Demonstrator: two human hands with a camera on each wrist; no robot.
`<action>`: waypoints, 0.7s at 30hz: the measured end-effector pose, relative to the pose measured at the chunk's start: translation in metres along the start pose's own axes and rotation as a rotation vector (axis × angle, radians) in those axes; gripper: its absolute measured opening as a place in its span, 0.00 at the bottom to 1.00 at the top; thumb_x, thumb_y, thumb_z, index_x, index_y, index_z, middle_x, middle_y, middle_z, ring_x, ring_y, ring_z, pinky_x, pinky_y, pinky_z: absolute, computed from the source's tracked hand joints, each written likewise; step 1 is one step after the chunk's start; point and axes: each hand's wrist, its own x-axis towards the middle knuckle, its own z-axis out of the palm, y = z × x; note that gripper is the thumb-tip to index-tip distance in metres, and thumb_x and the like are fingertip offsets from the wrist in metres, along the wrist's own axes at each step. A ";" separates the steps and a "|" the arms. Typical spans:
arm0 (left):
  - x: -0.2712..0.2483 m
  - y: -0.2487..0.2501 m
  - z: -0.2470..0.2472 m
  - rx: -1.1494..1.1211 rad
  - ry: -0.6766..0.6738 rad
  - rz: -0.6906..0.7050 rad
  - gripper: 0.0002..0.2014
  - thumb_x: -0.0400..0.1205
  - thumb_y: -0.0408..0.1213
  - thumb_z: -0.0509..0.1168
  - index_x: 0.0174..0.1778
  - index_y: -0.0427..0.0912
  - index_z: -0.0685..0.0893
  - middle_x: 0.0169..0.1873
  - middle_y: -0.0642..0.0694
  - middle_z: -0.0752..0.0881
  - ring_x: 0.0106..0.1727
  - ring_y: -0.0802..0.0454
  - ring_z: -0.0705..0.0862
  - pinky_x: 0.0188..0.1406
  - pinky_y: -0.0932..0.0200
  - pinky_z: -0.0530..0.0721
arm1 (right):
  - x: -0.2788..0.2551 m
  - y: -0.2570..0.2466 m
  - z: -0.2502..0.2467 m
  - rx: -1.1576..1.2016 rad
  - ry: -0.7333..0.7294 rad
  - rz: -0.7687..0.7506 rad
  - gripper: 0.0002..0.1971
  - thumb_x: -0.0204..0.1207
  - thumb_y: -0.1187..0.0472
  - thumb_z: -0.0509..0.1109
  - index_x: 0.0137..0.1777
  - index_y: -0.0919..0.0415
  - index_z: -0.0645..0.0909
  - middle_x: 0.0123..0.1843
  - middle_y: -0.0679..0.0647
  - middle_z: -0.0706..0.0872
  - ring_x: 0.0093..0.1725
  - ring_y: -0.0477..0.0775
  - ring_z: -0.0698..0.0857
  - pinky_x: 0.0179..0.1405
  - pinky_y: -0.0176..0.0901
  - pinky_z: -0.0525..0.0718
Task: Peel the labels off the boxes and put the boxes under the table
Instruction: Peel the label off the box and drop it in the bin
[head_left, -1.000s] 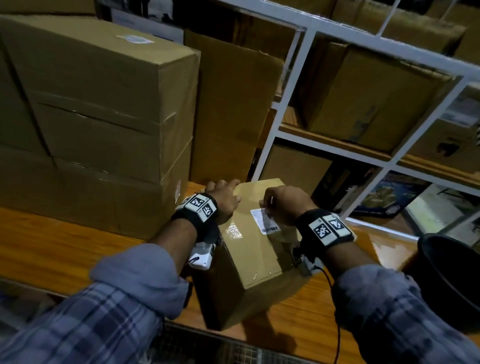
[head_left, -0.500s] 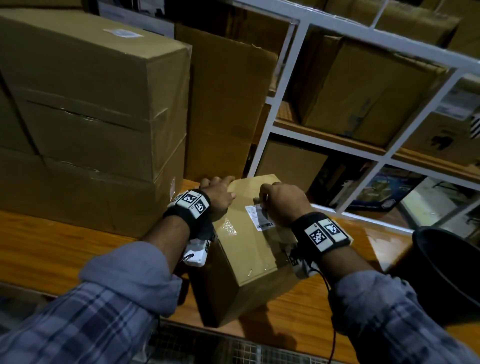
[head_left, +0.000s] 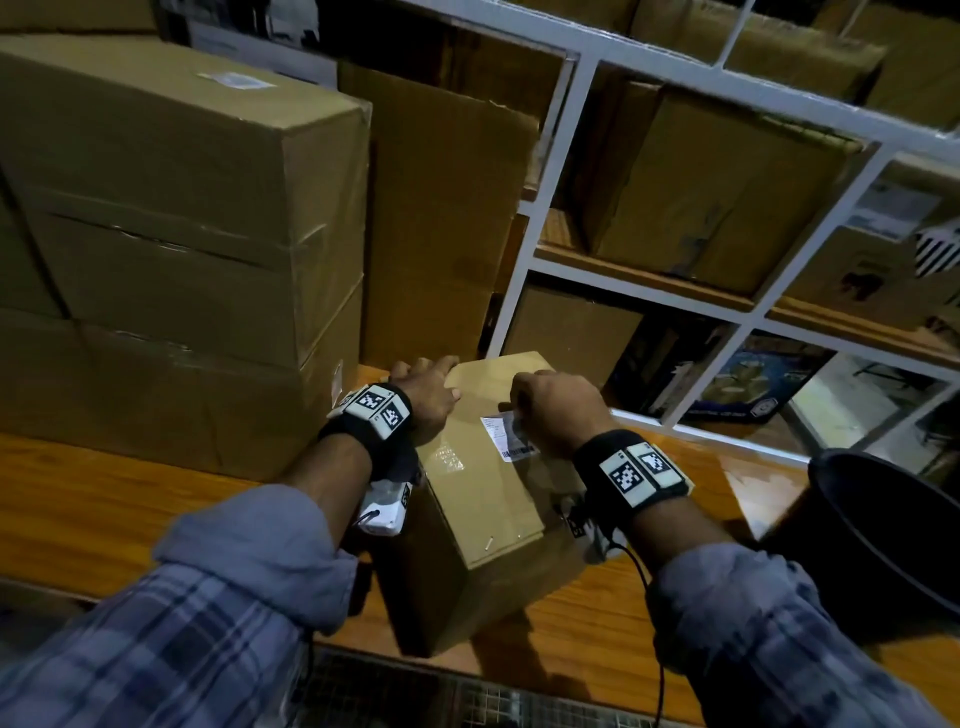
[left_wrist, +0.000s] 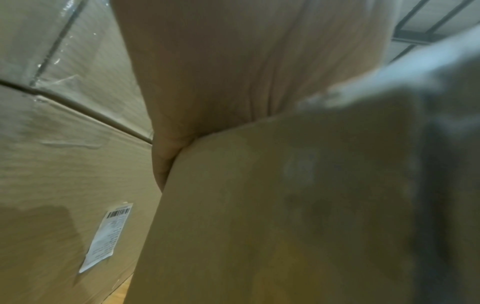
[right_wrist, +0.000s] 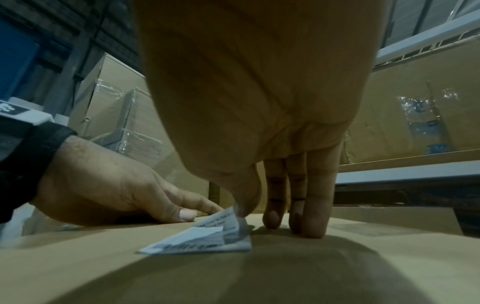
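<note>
I've got the small box (head_left: 483, 499) standing on the wooden table (head_left: 104, 514), just in front of the big stacked cartons (head_left: 171, 249), one corner aimed back at me and its long axis running away toward the white shelving (head_left: 550, 208). My left hand (head_left: 426, 397) lies flat on the far left part of the top, fingers straight, pressing down; I read that as bracing, so the box doesn't skid or lift while the sticker is pulled. On the top face, right of centre, sits the white label (head_left: 506, 439), its barcode end nearest me, its long side roughly along the box. From the right wrist view, my right hand (right_wrist: 259, 127) has thumb against forefinger pinching the lifted far corner of the label (right_wrist: 207, 236), which curls up while the near part is stuck flat; the other fingers (right_wrist: 296, 207) stand planted on the cardboard, likely steadying the pull. Peel's only just begun, I'd say. A dark bin (head_left: 893, 525) waits at right.
</note>
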 end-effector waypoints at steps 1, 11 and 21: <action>0.000 0.000 0.000 0.005 0.000 -0.001 0.30 0.93 0.51 0.55 0.91 0.59 0.54 0.87 0.40 0.62 0.86 0.31 0.58 0.83 0.34 0.59 | 0.000 0.000 0.000 -0.005 0.000 0.002 0.07 0.85 0.54 0.71 0.60 0.49 0.82 0.51 0.51 0.87 0.48 0.54 0.86 0.48 0.51 0.90; 0.005 -0.002 0.002 -0.003 -0.001 -0.008 0.30 0.93 0.51 0.56 0.91 0.60 0.53 0.87 0.41 0.62 0.86 0.31 0.58 0.83 0.33 0.60 | 0.003 -0.002 -0.001 0.007 -0.041 -0.011 0.09 0.86 0.56 0.71 0.64 0.51 0.80 0.50 0.53 0.87 0.49 0.55 0.86 0.51 0.54 0.91; 0.006 -0.003 0.003 0.002 0.001 -0.006 0.30 0.93 0.51 0.55 0.91 0.60 0.53 0.87 0.41 0.61 0.86 0.32 0.57 0.82 0.32 0.60 | -0.003 0.001 -0.006 0.046 -0.034 0.014 0.08 0.84 0.56 0.73 0.60 0.53 0.80 0.51 0.53 0.89 0.49 0.56 0.88 0.50 0.54 0.93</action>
